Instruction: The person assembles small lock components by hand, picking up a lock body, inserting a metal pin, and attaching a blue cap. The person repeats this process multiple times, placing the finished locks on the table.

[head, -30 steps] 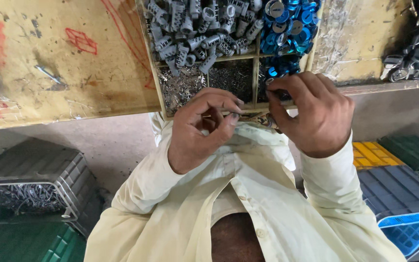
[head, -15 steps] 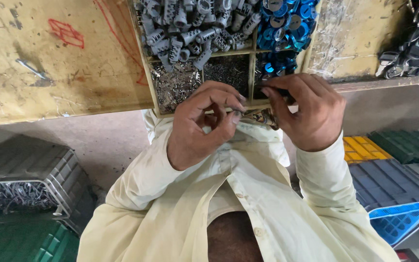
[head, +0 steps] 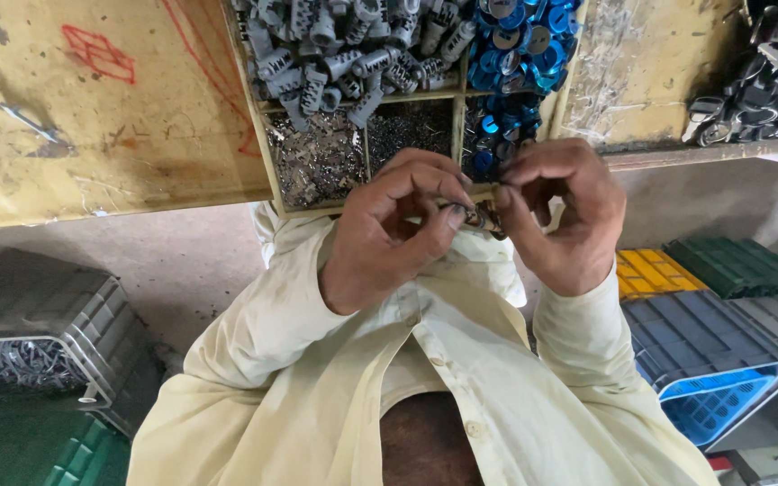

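Scarred yellow plywood (head: 92,117) makes up the bench top, with a divided wooden tray (head: 366,99) set into it; grey cylindrical parts (head: 353,45) heap in one compartment, blue round caps (head: 520,45) in another, fine metal bits (head: 317,162) below; dark crates (head: 38,342) and a blue bin (head: 722,400) stand on the floor. Both hands meet at the tray's near edge; the left hand (head: 389,234) and right hand (head: 560,216) are curled tight, fingertips pinched on a small metal piece (head: 479,216) held between them, mostly hidden. Against the earlier pictures, the hands sit slightly lower and closer together; the grip looks unchanged, so the fitting work seems ongoing; the view has drifted a little right.
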